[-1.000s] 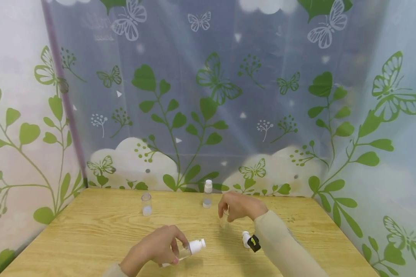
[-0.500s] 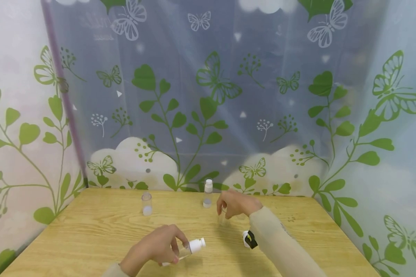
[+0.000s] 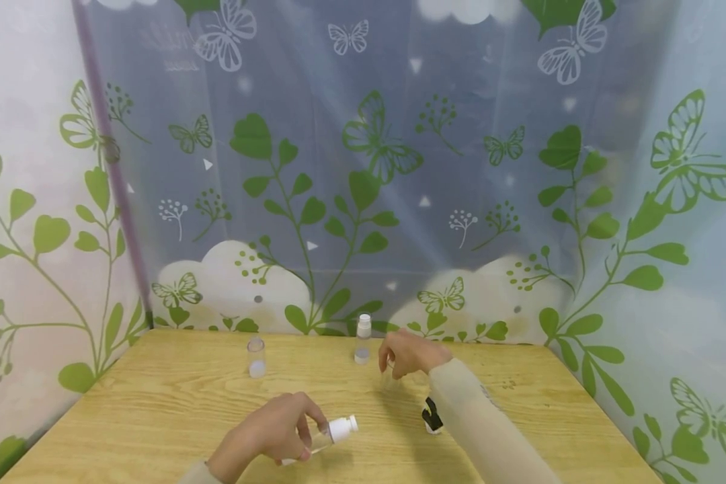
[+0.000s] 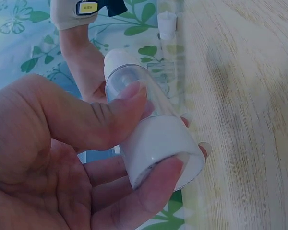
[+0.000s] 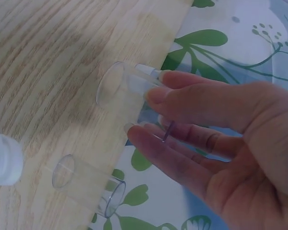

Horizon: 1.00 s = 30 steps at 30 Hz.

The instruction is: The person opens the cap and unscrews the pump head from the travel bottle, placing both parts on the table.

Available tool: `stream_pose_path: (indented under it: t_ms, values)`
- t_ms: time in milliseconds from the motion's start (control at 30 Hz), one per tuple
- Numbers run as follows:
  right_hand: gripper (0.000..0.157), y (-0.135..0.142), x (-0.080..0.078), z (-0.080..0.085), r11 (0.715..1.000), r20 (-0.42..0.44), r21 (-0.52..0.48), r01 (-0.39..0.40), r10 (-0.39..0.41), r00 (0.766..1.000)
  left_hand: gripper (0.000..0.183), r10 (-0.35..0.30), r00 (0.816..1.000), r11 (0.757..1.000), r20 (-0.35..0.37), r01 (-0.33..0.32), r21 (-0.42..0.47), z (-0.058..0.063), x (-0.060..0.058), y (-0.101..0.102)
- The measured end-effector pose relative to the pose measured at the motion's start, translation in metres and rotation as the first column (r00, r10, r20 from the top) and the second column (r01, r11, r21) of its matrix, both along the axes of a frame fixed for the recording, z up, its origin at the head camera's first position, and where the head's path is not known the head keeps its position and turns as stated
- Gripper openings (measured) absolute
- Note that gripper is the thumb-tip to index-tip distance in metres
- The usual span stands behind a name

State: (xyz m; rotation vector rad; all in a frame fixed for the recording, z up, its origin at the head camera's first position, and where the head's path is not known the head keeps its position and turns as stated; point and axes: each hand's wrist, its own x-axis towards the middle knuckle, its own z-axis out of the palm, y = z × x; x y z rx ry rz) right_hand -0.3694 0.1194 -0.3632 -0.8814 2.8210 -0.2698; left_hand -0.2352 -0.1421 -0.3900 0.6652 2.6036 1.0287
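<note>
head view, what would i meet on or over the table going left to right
Clear container → tilted white-topped bottle held in the left hand → upright white-topped bottle → right hand, which holds a clear tube.

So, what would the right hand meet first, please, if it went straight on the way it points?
Probably the wooden tabletop: the right hand points down at it, holding a clear tube, though any gap is hard to judge.
</note>
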Motion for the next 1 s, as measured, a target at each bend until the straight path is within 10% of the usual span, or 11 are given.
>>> stream_pose_path:
  t_ms: [1000]
  values:
    - [0.031, -0.007, -0.016, -0.020, 0.996, 0.004, 0.024, 0.081, -0.081, 0.997, 0.039, -0.014, 1.000, 1.000, 0.009, 0.013, 0.025, -0.002, 0.000, 0.001]
